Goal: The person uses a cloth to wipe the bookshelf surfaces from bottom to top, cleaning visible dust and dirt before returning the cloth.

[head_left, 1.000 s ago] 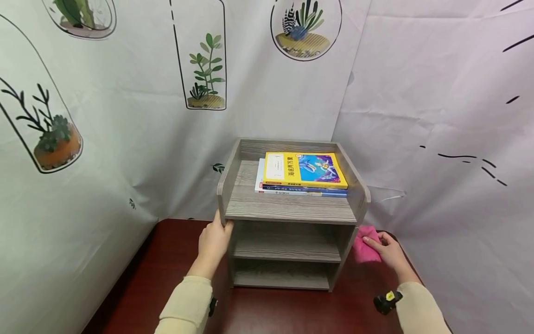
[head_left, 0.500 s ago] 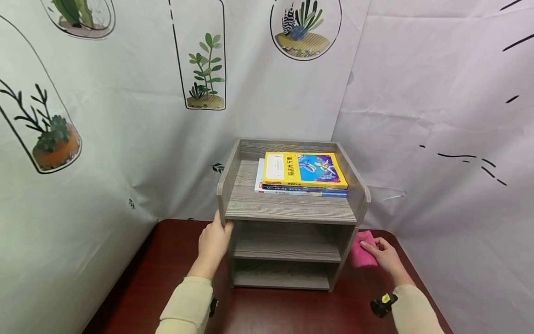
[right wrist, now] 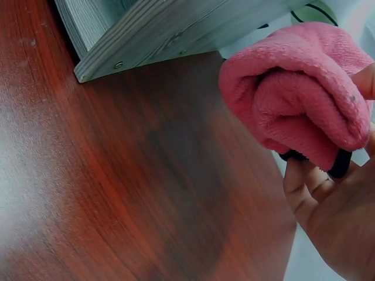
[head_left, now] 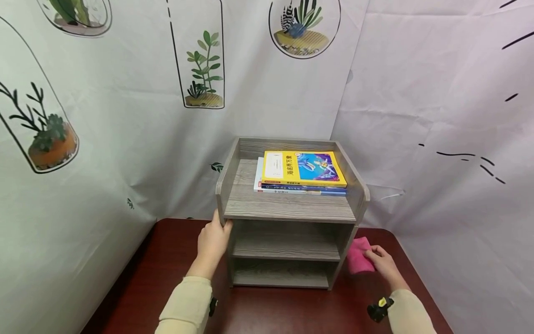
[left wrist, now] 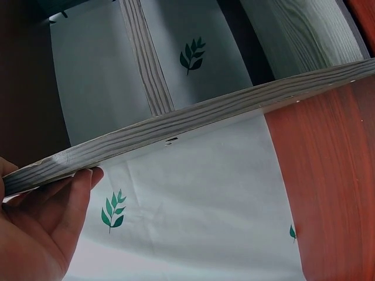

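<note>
A grey wood-grain desktop shelf (head_left: 288,207) stands on the dark red table. My left hand (head_left: 213,237) grips the edge of its left side panel, under the top board. In the left wrist view, the fingers (left wrist: 73,211) of that hand lie along one face of the panel (left wrist: 193,124), and the thumb is mostly cut off at the frame edge. A folded pink cloth (head_left: 359,256) is held between thumb and fingers of my right hand (head_left: 385,265), beside the shelf's right side panel. The right wrist view shows the cloth (right wrist: 293,82) in a thick roll, above the tabletop.
Several books (head_left: 302,168), a yellow one uppermost, lie stacked on the top board. The two lower levels of the shelf are open at the front. Around the table (head_left: 275,311) hang white cloth walls (head_left: 434,93) with printed plants.
My right hand has brought the pink cloth nearer and slightly left, along the shelf's right side. The left hand keeps its grip, and the shelf and books look unmoved.
</note>
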### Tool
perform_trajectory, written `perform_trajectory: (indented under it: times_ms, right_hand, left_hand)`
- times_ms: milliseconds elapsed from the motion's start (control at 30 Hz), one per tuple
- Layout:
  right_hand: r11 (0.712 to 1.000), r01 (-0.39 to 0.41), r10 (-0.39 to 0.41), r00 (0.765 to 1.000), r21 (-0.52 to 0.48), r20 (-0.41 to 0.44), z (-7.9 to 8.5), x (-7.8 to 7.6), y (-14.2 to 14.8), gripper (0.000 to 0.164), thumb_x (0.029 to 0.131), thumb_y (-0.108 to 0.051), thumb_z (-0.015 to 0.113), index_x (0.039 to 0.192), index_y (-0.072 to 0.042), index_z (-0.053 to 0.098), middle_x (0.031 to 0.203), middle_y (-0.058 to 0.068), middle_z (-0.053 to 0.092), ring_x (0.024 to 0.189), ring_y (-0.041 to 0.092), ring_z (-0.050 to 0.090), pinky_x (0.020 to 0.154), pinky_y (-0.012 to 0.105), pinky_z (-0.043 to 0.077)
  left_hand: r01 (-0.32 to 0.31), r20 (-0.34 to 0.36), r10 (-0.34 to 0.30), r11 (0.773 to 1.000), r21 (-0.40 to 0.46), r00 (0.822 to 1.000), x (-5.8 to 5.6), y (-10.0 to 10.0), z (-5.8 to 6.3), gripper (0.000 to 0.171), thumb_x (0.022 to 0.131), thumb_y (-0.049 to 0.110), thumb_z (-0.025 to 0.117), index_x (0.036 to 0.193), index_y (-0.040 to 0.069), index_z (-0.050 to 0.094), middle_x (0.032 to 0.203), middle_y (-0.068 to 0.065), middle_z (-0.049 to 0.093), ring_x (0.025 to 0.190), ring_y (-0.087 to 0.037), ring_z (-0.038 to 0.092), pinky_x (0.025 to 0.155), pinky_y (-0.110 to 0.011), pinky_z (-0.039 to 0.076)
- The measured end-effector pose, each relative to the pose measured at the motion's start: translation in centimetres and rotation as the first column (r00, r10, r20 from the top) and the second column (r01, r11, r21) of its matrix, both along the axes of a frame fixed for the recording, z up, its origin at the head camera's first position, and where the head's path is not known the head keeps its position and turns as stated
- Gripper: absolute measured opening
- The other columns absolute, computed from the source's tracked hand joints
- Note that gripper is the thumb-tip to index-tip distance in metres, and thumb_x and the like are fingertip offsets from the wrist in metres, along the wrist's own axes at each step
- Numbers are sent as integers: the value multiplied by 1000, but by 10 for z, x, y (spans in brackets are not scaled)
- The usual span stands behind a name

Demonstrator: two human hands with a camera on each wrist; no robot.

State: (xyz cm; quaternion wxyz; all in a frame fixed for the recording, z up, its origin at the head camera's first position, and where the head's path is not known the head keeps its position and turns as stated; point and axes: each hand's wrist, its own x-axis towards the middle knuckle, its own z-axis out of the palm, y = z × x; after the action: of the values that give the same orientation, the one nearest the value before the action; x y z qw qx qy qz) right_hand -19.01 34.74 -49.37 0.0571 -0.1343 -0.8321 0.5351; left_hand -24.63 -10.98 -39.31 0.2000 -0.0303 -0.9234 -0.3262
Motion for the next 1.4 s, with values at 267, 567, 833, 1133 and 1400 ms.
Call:
perform_trajectory:
  times_ms: [267,567,833,1133,1400]
  right_hand:
    - [992,72,-63,994,-108,92,-6,0,-6,29,89,-26,58,103,-1,54,82,-2,57,69,11,53,63,29,44]
    - [996,78,-74,993,-40,91,-14,-2,-8,32,89,-19,55,109,6,52,93,5,58,75,12,50,67,28,42]
    - [995,92,-88,989,-27,119,-21,-1,-14,49,92,-25,51,128,6,39,120,28,47,89,18,52,74,27,41]
    - [993,99,-87,984,-69,152,-32,1,-14,57,92,-32,52,128,9,38,119,29,46,87,15,53,72,26,42]
    - [989,112,-97,984,-97,152,-41,2,-17,54,92,-28,50,125,13,39,112,30,49,77,8,52,68,24,44]
  left_hand:
    - [7,-6,-7,1000,-7,1000,0,0,0,35,91,26,51,120,7,47,66,-15,61,49,-28,52,48,-45,37]
    - [7,-17,-7,1000,-3,1000,-1,-1,1,38,90,26,50,122,7,46,71,-19,63,53,-34,55,50,-47,39]
    - [13,5,-13,1000,1,1000,-1,-1,1,38,91,27,50,124,7,45,69,-17,63,49,-29,51,48,-44,37]
    - [10,2,-10,1000,-4,1000,-2,-1,0,37,92,27,50,122,6,46,72,-18,63,51,-30,53,48,-44,37]
    - [17,25,-17,1000,-7,1000,-3,0,-1,38,93,28,49,123,6,45,66,-13,61,47,-24,46,46,-40,35]
